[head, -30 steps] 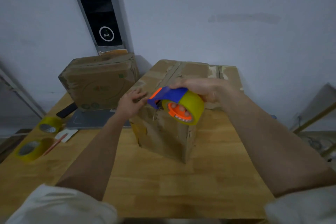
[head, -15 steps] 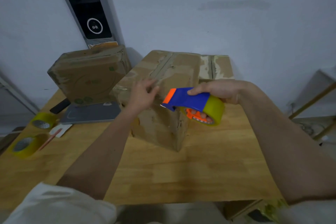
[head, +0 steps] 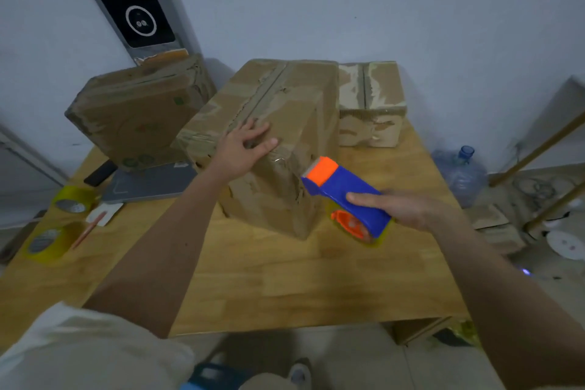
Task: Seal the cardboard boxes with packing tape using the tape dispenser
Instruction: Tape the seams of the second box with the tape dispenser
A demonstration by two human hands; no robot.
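Observation:
A large cardboard box (head: 285, 111) stands in the middle of the wooden table (head: 285, 279), with tape along its top seam. My left hand (head: 243, 149) rests flat on the box's near top edge, fingers spread. My right hand (head: 408, 209) grips the blue and orange tape dispenser (head: 345, 196), which carries a yellowish tape roll. The dispenser hangs to the right of the box, off its surface, orange tip pointing at the box. A flatter box (head: 136, 117) leans at the back left. A small torn box (head: 370, 104) sits behind on the right.
Two yellow tape rolls (head: 69, 201) (head: 47, 242) lie at the table's left edge beside an orange pen (head: 88, 228) and a slip of paper. A grey laptop (head: 148, 184) lies under the left box. A water jug (head: 462, 171) stands on the floor at right.
My right hand has pulled the dispenser off the box, down and to the right. My left hand has slid onto the box's top edge and flattened. The camera has tilted downward.

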